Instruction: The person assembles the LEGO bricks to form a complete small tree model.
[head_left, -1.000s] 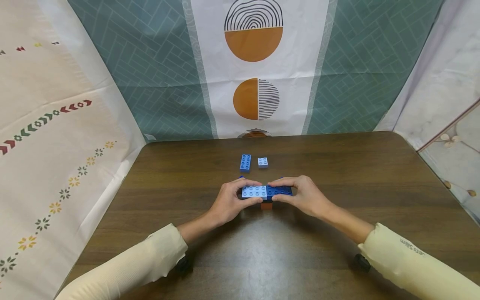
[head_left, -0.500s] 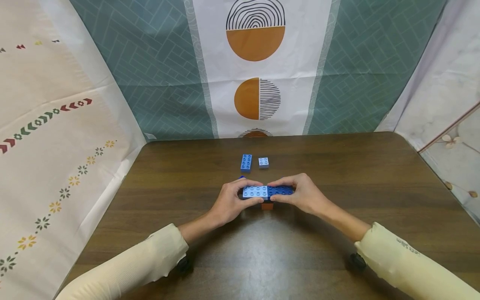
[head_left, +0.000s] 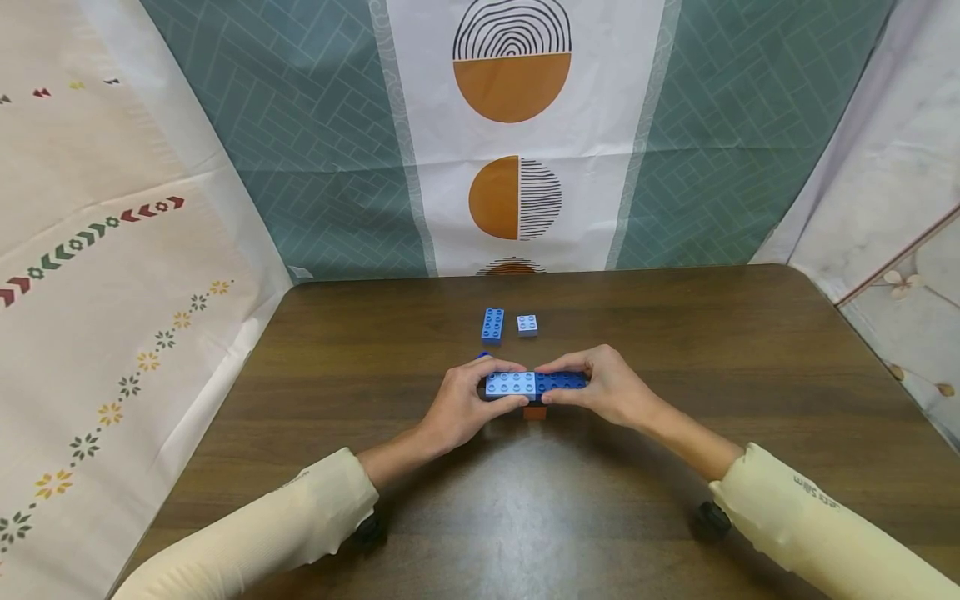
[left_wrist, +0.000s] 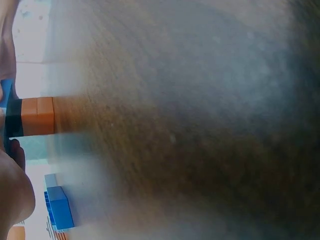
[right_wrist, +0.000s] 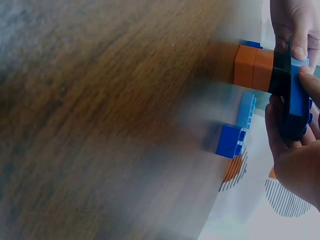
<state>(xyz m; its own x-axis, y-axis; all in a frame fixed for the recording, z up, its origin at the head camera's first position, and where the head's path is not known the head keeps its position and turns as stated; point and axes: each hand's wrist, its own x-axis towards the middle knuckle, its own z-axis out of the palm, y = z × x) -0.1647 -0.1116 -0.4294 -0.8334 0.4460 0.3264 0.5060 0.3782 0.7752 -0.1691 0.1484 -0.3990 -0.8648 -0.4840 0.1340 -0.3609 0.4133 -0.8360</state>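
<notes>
Two hands reach in from the near side of the table [head_left: 360,333], and we see each one gripping a brick between thumb and fingers. The left hand [head_left: 459,402] pinches the light-blue brick [head_left: 510,384]; the right hand [head_left: 613,392] pinches the dark-blue brick [head_left: 561,381]. These two bricks lie end to end, studs up, and the fingertips nearly meet at the seam. From the right wrist we make out a black piece [right_wrist: 280,74] beneath them, on two stacked orange bricks [right_wrist: 252,67] standing on the table.

Beyond the hands we find a long blue brick [head_left: 492,326] and, just beside it, a small pale-blue brick [head_left: 527,325]. A blue block [left_wrist: 60,207] sits behind the left hand, mostly hidden from the head view; another blue block [right_wrist: 229,141] shows past the right hand.
</notes>
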